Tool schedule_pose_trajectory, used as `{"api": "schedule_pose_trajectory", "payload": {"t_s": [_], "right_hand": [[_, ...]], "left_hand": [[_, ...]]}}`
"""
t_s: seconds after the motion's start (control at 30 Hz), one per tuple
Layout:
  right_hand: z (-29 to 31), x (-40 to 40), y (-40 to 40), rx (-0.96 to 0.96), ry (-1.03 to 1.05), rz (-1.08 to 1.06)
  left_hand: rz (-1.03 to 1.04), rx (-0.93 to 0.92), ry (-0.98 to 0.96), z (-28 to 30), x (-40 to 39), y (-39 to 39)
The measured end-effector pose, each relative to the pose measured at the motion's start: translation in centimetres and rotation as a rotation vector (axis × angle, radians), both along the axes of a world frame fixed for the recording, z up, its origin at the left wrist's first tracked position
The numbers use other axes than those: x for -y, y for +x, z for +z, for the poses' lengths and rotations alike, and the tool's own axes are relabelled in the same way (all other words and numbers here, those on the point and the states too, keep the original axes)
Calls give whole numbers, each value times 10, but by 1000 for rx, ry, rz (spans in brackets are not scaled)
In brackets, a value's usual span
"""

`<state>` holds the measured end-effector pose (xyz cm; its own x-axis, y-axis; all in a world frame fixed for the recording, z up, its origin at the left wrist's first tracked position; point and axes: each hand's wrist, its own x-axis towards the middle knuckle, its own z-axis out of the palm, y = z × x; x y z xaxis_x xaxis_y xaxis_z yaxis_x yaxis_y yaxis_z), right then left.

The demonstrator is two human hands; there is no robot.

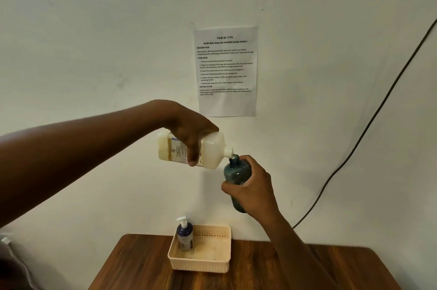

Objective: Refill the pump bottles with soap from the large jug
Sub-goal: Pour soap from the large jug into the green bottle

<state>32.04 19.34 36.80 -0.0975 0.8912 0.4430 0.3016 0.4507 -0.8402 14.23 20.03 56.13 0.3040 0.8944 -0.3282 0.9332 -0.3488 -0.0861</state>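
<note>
- Surroundings first: I see a wooden table (260, 270) at the bottom of the frame, a cream basket (201, 263) at its back edge near the wall.
- A filled pump bottle (185, 235) with a white pump head stands upright in the basket's left corner.
- A printed task sheet (227, 69) is stuck on the wall above centre; a black cable (369, 129) runs diagonally down the right side.
- Nothing blocks my view of the pour; both hands are held in the air, well above the basket.
- Left hand (191, 133) grips the large jug (212, 150) from above, fingers wrapped round its body, at frame centre.
- Jug long axis near horizontal, spout pointing right and slightly down.
- Right hand (254, 188) is clamped round the dark open bottle (236, 173), just right of centre.
- Bottle long axis near upright, mouth tilted up-left, touching the jug's spout.
</note>
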Motion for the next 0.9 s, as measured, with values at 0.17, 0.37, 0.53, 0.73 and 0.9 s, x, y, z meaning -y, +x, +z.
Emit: {"api": "schedule_pose_trajectory", "payload": {"t_s": [0.17,0.37,0.53,0.73,0.9], "right_hand": [[0,0,-1,-10,8,4],[-1,1,-1,-1,18,0],[-1,2,-1,9,25,-2],[-4,3,-2,11,21,-5],[-2,4,-4,-3,26,-8]], "left_hand": [[-1,-4,3,1,1,0],[4,-15,7,1,1,0],[14,-13,-1,0,1,-1],[20,-27,-9,1,2,0],[20,-36,-5,3,2,1]]}}
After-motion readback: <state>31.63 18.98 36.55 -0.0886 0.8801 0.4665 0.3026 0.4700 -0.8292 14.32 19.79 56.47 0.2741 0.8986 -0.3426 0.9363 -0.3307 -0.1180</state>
